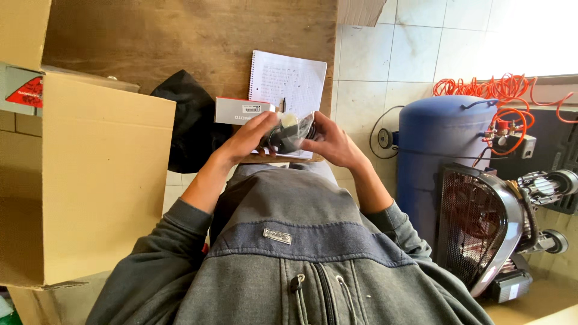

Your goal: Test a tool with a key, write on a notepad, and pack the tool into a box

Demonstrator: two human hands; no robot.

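Both of my hands hold one small dark part wrapped in a clear plastic bag (290, 133) just above the near edge of the wooden table (180, 36). My left hand (250, 137) grips the bag's left side, fingers curled over it. My right hand (328, 141) grips its right side. A small grey and red carton (238, 111) lies on the table right behind my left hand. Behind the bag lies an open spiral notebook (288, 78) with a pen (283, 105) on it.
A large open cardboard box (90, 174) stands at the left. A black cloth (192, 120) hangs over the table edge. On the tiled floor at right stands a blue air compressor (445, 150) with a coiled orange hose (500, 90) and a wire guard (475, 229).
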